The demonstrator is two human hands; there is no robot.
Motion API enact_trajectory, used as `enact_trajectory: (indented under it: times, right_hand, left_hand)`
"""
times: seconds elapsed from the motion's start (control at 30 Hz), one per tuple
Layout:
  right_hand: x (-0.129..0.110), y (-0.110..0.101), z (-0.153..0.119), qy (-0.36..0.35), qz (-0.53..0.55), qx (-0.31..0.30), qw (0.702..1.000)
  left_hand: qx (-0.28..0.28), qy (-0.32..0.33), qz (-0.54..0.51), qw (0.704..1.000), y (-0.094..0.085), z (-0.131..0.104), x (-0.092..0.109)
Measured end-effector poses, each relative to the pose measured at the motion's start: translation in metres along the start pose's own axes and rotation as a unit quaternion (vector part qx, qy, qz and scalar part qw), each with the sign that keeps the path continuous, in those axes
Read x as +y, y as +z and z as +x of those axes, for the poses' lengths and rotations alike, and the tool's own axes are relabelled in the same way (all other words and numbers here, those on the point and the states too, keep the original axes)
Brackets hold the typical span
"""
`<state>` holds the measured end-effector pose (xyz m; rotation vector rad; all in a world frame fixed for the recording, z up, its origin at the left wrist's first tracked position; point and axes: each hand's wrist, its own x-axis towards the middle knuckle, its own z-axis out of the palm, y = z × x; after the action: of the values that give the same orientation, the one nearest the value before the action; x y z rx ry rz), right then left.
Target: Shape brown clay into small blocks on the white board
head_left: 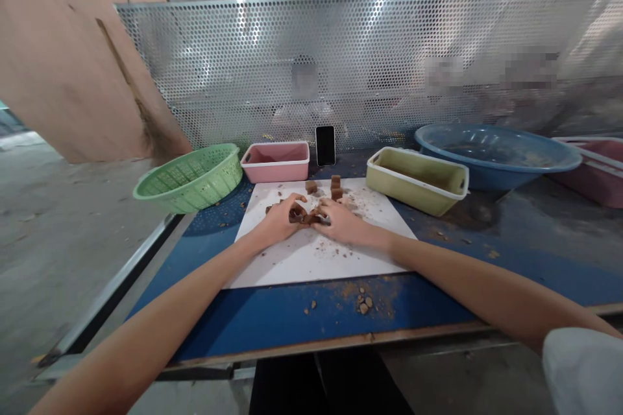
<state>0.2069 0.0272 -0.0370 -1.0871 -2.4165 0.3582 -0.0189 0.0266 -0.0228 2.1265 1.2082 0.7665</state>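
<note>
Over a white board (292,266) dusted with brown crumbs, my two hands come close together at a few dark brown clay-like pieces (309,218). My left hand (278,224) curls its fingers and thumb around the left end of these pieces. From the other side, my right hand (343,224) closes its fingertips on the right end. Whether it is one piece or several touching ones I cannot make out. Just behind my hands stand small brown blocks (336,187), stacked, with another brown block (311,187) to their left. More brown bits are partly hidden behind my left hand.
Along the back are a green basket (195,185), a pink bin (280,172), an upright phone (326,146), a yellow-green bin (413,185) and a blue basin (477,172). A perforated metal panel (272,45) rises behind. Brown chunks (364,303) lie near the table's front edge.
</note>
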Motion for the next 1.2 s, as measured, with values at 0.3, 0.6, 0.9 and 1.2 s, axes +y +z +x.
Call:
enact_trajectory:
  times: [0.3,0.6,0.9,1.2]
  right_hand:
    - [-0.004,0.000,-0.012,-0.012,-0.110,0.036,0.993]
    - [0.002,0.000,-0.012,-0.016,-0.128,0.021,0.991]
    - [0.002,-0.005,-0.015,-0.092,-0.215,0.024,0.972]
    - [0.005,-0.005,-0.014,-0.121,-0.263,0.001,0.957]
  left_hand:
    - [0.008,0.009,0.021,1.000,0.001,0.000,-0.004]
    - [-0.003,0.068,0.100,0.993,0.003,0.002,-0.017]
    - [-0.002,0.142,0.152,0.978,-0.001,-0.001,-0.002]
    - [0.008,0.106,0.138,0.985,0.005,0.002,-0.001]
